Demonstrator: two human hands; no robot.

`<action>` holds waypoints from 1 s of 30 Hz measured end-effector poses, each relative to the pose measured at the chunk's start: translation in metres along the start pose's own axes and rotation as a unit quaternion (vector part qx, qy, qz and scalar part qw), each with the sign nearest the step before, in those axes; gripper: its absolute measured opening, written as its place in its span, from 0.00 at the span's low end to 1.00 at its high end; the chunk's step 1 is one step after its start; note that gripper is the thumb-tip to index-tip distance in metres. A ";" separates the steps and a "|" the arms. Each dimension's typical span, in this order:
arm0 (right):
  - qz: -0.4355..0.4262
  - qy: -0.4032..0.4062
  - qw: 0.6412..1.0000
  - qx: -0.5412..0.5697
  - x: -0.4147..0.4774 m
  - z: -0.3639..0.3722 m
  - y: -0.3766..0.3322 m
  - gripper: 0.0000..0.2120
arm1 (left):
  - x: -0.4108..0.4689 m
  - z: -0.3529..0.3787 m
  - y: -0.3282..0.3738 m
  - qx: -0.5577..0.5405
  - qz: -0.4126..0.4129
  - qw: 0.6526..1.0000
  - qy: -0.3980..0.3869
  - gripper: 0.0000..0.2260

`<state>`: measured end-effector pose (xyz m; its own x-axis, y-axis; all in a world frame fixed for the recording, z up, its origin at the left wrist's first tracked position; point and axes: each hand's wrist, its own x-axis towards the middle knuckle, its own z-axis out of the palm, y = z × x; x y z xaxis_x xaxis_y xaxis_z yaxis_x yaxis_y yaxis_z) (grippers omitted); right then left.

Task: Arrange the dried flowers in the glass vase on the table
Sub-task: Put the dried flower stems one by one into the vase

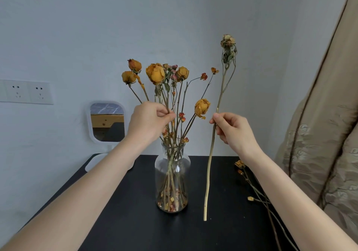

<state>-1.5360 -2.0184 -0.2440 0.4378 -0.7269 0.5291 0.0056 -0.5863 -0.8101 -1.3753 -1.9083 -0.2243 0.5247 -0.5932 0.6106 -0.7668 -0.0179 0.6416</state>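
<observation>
A clear glass vase (172,175) stands at the middle of the black table (135,221). It holds several dried yellow and orange roses (155,73) on thin stems. My left hand (149,121) pinches stems of that bunch above the vase's neck. To the right of the vase my right hand (232,128) grips a long pale stem (210,161) held upright, topped by a faded dried flower head (228,40). The stem's lower end hangs just above the table.
More dried flowers (251,188) lie on the table's right side, under my right forearm. A small white-framed mirror (106,122) stands at the back left. A beige curtain (325,134) hangs close on the right. Wall sockets (27,92) are at the left.
</observation>
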 end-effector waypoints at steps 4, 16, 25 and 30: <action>0.004 -0.008 1.000 0.002 0.001 0.001 0.002 0.13 | 0.003 -0.002 0.002 -0.058 0.013 0.998 0.036 0.09; 0.010 -0.008 1.000 0.001 0.003 0.003 0.008 0.13 | 0.018 -0.003 0.014 -0.152 0.019 0.988 0.002 0.02; 0.019 -0.012 1.000 -0.003 0.004 0.003 0.013 0.13 | 0.034 0.009 0.010 0.028 0.057 0.997 -0.052 0.22; 0.019 -0.016 1.000 -0.008 0.005 0.004 0.015 0.13 | 0.033 0.007 0.006 0.035 0.077 0.996 -0.033 0.18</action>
<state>-1.5299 -2.0292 -0.2548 0.4651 -0.7379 0.4891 -0.0264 -0.5638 -0.8255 -1.3648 -1.9334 -0.2033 0.3751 -0.6444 0.6664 -0.8614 0.0233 0.5074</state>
